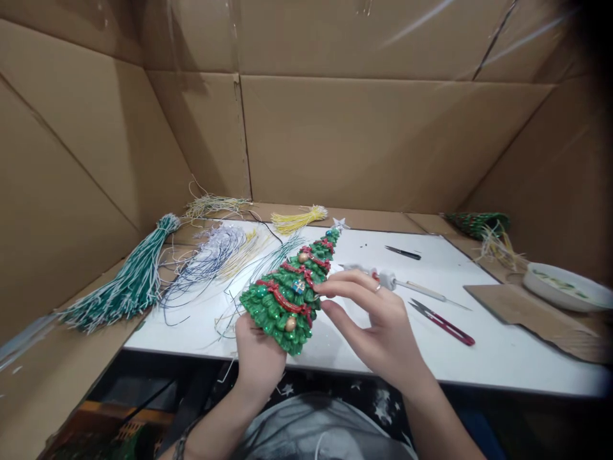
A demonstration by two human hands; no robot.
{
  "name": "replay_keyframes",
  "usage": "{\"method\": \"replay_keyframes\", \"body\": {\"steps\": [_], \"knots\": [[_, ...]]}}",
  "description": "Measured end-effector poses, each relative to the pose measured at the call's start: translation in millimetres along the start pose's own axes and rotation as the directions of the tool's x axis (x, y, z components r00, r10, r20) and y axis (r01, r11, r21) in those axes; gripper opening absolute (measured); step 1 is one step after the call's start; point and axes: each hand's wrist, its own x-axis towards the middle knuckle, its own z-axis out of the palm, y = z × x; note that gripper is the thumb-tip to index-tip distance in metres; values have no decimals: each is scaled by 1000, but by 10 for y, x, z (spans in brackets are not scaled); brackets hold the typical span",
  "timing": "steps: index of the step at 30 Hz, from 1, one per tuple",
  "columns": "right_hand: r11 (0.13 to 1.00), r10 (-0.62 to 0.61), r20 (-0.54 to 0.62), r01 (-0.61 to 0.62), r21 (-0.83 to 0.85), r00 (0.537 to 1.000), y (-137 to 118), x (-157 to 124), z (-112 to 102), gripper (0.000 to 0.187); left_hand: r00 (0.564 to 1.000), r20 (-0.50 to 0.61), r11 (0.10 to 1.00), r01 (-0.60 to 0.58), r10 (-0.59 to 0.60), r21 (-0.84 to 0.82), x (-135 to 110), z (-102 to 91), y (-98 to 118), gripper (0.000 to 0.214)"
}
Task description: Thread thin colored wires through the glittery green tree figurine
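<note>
"Christmas-tree figurine (287,289): position?"

"Tilted between my hands, its base gripped in my left hand (261,351), whose fingertips are hidden."

"Right hand (371,316)?"

"Half-curled, thumb and fingertips at the tree's edge; whether they pinch anything, I cannot tell."

"Surroundings?"

"Red-handled snips (447,326) right of my right hand; green-and-white wire bundle (125,281) left of my left."
</note>
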Motion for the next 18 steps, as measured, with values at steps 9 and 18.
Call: {"method": "replay_keyframes", "body": {"steps": [9, 18], "knots": [[891, -348, 157, 378, -251, 924, 68, 147, -145, 23, 998, -56, 999, 32, -32, 4, 18, 28, 59, 19], [909, -298, 69, 305, -283, 952, 81, 53, -33, 25, 997, -79, 1000, 10, -9, 15, 34, 55, 87, 19]]}}
